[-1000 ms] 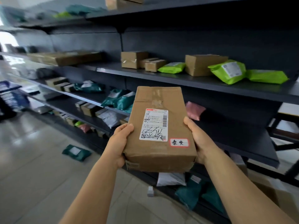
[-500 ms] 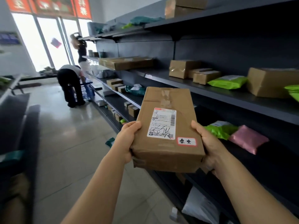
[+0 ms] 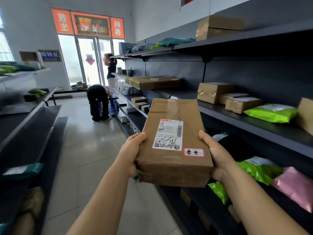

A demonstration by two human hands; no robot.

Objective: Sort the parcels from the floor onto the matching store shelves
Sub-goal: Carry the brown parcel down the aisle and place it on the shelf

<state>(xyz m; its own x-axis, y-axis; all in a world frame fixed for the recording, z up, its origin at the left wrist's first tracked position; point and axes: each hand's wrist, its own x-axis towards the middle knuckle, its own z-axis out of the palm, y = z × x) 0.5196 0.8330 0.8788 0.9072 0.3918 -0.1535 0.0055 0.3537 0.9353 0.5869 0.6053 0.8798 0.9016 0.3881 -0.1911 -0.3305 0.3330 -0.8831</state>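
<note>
I hold a brown cardboard parcel [image 3: 172, 141] flat in front of me, with a white shipping label and a small red-edged sticker on top. My left hand [image 3: 130, 155] grips its left side and my right hand [image 3: 216, 158] grips its right side. Dark store shelves [image 3: 254, 126] run along my right, with cardboard boxes [image 3: 215, 91], green mailer bags [image 3: 271, 112] and a pink bag [image 3: 294, 185] on them.
A second dark shelf unit [image 3: 33, 133] lines my left side, leaving a tiled aisle [image 3: 91, 158] between. Down the aisle one person [image 3: 97, 100] bends over a blue basket [image 3: 108, 107] and another person [image 3: 111, 72] reaches to a high shelf by the glass doors.
My view has swung left from facing the right shelves to looking down the aisle. The parcel stays held in both hands, in the same grip.
</note>
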